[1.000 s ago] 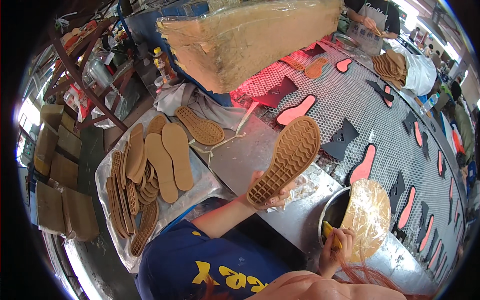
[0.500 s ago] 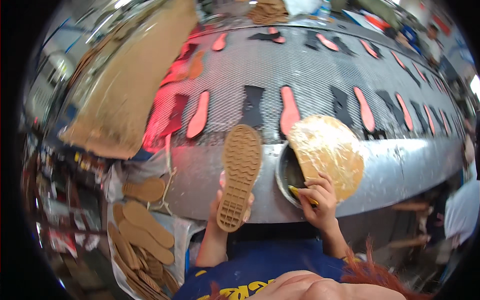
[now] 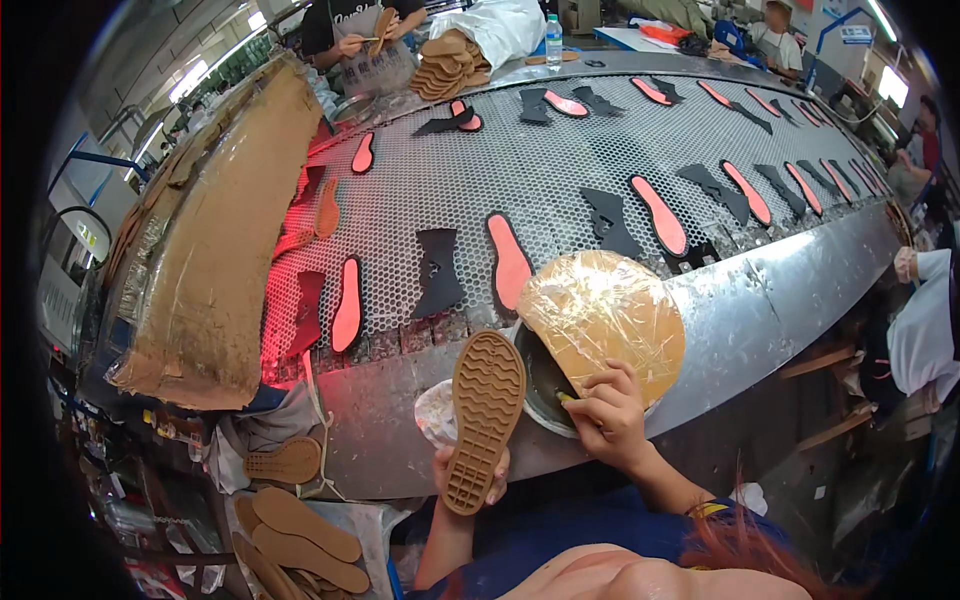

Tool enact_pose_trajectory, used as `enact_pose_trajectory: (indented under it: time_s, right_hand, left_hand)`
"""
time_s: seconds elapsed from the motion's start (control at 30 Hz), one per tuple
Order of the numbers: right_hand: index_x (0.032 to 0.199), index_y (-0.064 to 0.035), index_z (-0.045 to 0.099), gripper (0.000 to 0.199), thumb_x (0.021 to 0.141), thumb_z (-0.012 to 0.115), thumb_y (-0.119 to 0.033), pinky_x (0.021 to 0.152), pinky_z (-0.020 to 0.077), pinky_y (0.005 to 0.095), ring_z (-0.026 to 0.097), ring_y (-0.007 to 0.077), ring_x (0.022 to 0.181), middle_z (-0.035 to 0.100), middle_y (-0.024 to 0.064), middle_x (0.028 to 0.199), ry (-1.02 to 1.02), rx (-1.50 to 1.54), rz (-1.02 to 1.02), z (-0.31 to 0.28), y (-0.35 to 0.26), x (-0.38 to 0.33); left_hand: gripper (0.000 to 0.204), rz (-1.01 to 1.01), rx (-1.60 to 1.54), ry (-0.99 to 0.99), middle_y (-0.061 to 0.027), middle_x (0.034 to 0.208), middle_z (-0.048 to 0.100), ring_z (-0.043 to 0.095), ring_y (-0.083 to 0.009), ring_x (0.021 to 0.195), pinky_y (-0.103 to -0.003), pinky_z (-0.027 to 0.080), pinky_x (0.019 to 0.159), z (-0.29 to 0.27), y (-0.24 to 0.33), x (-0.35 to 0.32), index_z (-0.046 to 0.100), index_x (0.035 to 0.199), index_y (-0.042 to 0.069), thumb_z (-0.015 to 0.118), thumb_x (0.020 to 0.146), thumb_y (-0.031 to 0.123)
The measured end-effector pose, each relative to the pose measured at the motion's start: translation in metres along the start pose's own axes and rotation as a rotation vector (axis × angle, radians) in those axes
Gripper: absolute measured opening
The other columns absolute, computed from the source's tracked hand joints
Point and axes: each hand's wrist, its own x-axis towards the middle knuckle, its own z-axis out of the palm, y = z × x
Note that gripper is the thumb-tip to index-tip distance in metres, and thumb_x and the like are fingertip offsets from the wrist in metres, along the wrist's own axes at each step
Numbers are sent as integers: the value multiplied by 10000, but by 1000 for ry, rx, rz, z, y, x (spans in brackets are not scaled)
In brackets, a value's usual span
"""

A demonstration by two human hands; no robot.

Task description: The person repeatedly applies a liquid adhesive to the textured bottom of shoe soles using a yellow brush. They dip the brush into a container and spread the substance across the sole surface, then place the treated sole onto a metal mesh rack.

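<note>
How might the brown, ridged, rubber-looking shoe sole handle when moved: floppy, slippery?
The brown, ridged, rubber-looking shoe sole probably won't flop: held near one end, it stands straight. Its grooved surface likely resists slipping.

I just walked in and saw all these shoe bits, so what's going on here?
The person's left hand holds up a tan shoe sole, tread facing the camera. The right hand pinches a small yellow thing at the opening of a bowl, which a plastic-wrapped board partly covers. Pink insoles and black pieces lie on the mesh surface beyond, and more tan soles lie at lower left.
</note>
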Motion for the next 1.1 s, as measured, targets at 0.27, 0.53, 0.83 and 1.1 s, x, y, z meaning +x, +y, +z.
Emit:
enact_pose_trajectory:
  time_s: [0.27,0.53,0.83,1.1]
  right_hand:
    - [707,-90,662,145,589,679,-7,974,371,492,567,241,832,545,53,684,-41,72,-68,15,-2,14]
    - [743,-60,640,115,640,654,-10,984,352,513,553,280,842,519,73,698,-81,37,-124,45,1,-14]
    - [794,-27,623,138,701,625,75,942,394,503,541,292,828,520,90,719,-154,83,-94,62,4,-11]
    - [824,-22,622,127,728,635,60,927,393,455,526,287,879,543,102,768,-160,124,-52,62,11,-12]
  left_hand:
    - [688,69,-34,-57,-201,850,520,541,-229,448,-295,407,393,3,10,-3,315,1374,-4,437,876,454]
    - [638,-19,-118,-190,-275,945,578,607,-286,512,-349,488,414,-49,10,-13,423,1282,-47,318,899,453]
    - [621,32,-121,-166,-308,925,583,592,-281,470,-360,478,383,-56,13,-15,442,1217,-104,272,910,408]
    - [619,65,-75,-192,-303,930,579,584,-261,446,-346,476,388,-54,15,-10,427,1224,-107,289,912,409]
